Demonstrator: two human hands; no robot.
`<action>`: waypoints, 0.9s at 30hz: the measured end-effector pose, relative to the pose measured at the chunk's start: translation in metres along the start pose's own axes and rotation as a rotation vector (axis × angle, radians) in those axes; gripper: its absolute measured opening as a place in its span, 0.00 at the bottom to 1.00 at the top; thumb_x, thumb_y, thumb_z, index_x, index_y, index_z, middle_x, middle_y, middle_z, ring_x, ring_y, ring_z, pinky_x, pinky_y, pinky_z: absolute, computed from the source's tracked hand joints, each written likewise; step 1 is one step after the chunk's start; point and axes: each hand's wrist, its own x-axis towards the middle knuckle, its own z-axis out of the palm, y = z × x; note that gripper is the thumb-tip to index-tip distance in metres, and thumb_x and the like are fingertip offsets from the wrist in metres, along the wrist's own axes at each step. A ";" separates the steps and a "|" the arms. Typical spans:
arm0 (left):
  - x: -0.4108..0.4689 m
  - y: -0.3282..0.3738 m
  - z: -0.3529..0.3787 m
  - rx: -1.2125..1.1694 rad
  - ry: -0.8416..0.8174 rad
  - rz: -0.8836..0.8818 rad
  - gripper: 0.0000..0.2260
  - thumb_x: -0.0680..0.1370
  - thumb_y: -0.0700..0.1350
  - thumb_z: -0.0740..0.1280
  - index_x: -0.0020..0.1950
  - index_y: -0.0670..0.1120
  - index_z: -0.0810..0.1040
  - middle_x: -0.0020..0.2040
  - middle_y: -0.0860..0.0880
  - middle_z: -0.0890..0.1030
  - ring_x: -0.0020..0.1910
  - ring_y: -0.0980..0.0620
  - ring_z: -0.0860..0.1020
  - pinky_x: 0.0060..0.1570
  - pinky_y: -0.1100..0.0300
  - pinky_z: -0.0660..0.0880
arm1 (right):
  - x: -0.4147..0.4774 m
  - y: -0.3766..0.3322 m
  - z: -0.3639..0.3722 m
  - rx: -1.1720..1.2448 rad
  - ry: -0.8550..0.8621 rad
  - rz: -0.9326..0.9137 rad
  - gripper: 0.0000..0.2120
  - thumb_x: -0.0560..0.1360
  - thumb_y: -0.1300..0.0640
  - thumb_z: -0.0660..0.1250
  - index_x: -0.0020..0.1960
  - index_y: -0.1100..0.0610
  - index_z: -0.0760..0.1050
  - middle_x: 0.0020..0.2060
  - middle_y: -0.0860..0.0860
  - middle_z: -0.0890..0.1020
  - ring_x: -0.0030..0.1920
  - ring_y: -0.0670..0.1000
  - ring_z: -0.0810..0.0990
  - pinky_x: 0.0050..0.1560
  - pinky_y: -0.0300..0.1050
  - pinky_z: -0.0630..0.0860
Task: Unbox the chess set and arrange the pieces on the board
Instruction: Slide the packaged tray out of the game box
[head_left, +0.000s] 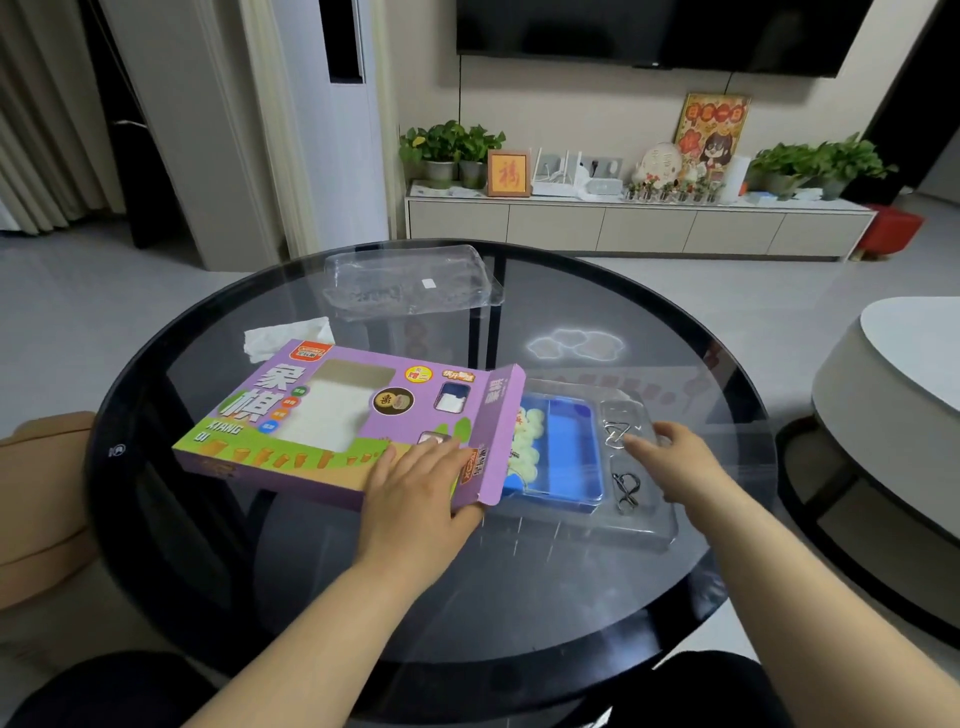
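Note:
A purple xiangqi box (332, 415) lies on the round glass table (519, 597), its right end flap open. A clear plastic tray (644, 525) sticks out of that end. In the tray sit a blue case (566, 452), several pale round chess pieces (530, 441) and two metal wire puzzles (621, 467). My left hand (415, 493) holds the box's near right corner, fingers flat on its top and thumb under the edge. My right hand (675, 462) rests on the tray's right side with fingers stretched toward the upper wire puzzle.
A clear plastic wrapper (410, 280) lies at the table's far side, and a white tissue (285, 338) sits behind the box. A pale round table (893, 395) stands to the right. A beige seat (41, 499) is at the left.

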 end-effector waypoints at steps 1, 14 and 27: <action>-0.001 0.000 -0.002 -0.005 0.006 -0.002 0.27 0.73 0.63 0.54 0.69 0.53 0.65 0.70 0.56 0.66 0.72 0.56 0.59 0.71 0.55 0.51 | 0.002 -0.001 0.003 -0.031 0.015 -0.012 0.26 0.75 0.53 0.63 0.70 0.61 0.62 0.64 0.58 0.71 0.58 0.59 0.74 0.49 0.46 0.71; -0.004 -0.025 0.001 0.199 -0.017 0.140 0.30 0.75 0.64 0.43 0.54 0.49 0.80 0.53 0.53 0.82 0.54 0.51 0.80 0.49 0.50 0.76 | 0.024 0.015 -0.036 -0.090 0.036 0.029 0.24 0.77 0.56 0.62 0.70 0.63 0.62 0.69 0.59 0.66 0.68 0.59 0.66 0.67 0.50 0.63; 0.010 -0.109 -0.065 -0.025 0.369 -0.654 0.29 0.72 0.55 0.67 0.68 0.42 0.65 0.71 0.41 0.62 0.70 0.42 0.58 0.69 0.48 0.51 | 0.021 -0.007 -0.033 -0.688 0.126 -0.129 0.28 0.77 0.45 0.56 0.73 0.54 0.55 0.73 0.57 0.59 0.71 0.61 0.59 0.68 0.54 0.60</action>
